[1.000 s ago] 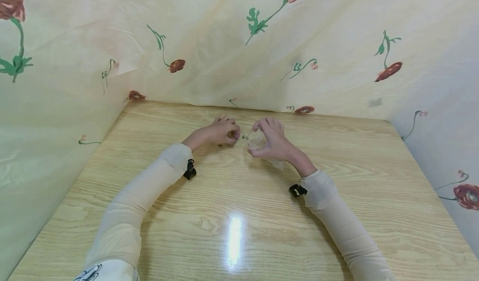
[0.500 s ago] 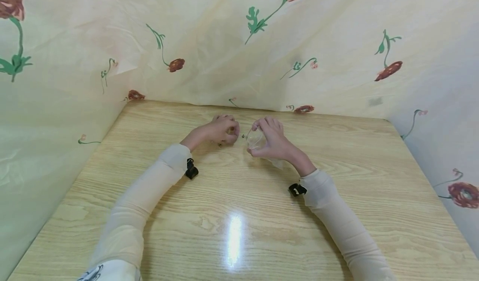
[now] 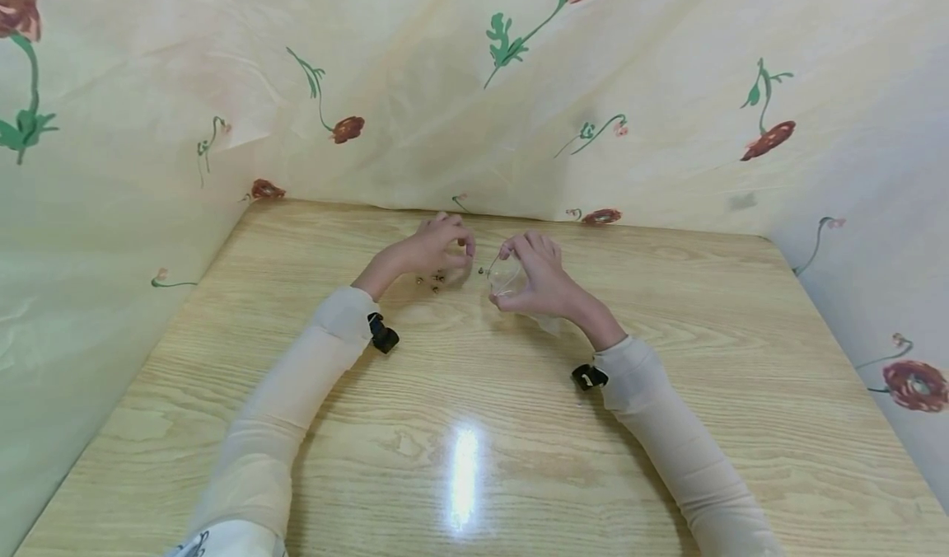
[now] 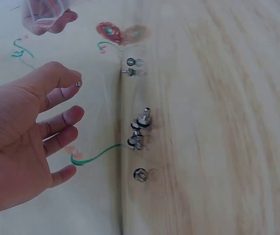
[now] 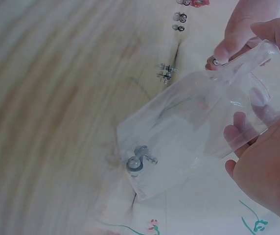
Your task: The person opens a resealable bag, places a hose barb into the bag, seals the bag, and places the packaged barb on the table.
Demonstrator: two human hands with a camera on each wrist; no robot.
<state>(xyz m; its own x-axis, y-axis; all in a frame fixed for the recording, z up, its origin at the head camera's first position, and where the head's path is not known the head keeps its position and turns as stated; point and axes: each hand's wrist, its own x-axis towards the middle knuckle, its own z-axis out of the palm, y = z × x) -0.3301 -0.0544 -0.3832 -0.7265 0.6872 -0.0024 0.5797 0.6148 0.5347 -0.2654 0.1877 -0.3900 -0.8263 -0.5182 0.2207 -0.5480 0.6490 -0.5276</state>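
The left hand [image 3: 437,246] pinches a small shiny metal fitting [image 5: 216,61] between thumb and fingertip, with the other fingers loosely spread in the left wrist view. It is above the table, left of the bag's mouth. A clear plastic bag [image 5: 174,132] is gripped at its mouth by the right hand [image 3: 537,273], whose thumb and fingers spread the opening. Metal fittings [image 5: 136,163] with black rings lie in the bag's bottom corner. Several loose fittings [image 4: 141,125] lie on the table under the left hand. Two more fittings [image 4: 131,67] lie nearer the bag.
The wood-grain table [image 3: 371,458] reaches back to a floral cloth [image 3: 415,87], which hangs along the back and both sides. Black wrist straps [image 3: 590,376] sit on both sleeved forearms. A light glare [image 3: 464,479] shows on the table's front.
The left hand has lifted off the table and slightly back, uncovering several fittings beneath it. The right hand and bag have stayed in place.
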